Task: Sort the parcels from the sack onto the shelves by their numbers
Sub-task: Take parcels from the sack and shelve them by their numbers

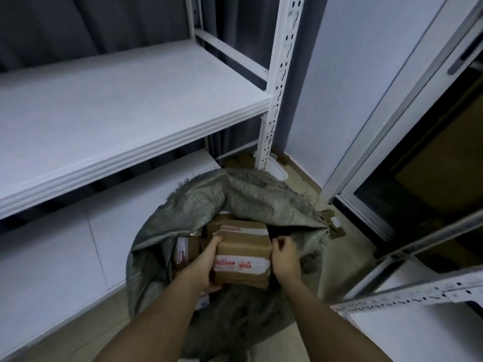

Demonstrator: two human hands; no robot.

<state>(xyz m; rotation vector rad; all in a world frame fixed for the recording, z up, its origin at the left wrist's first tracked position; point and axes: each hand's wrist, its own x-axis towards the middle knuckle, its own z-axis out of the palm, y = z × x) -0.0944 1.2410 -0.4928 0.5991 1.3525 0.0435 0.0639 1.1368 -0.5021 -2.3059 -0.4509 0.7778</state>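
An open grey-green woven sack (251, 202) sits on the floor and holds several brown cardboard parcels. One taped brown parcel (243, 253) is lifted at the sack's mouth. My left hand (206, 262) grips its left side, fingers wrapped round the near and far edges. My right hand (286, 257) holds its right side with curled fingers. Another parcel (187, 248) with a label lies lower in the sack to the left. No number is readable on the held parcel.
A white metal shelf unit stands at the left, with a bare upper board (104, 105) and a lower board (65, 244). Its upright post (277, 82) rises behind the sack. A second shelf corner (407, 296) juts in at the right. A glass door (418, 152) stands beyond.
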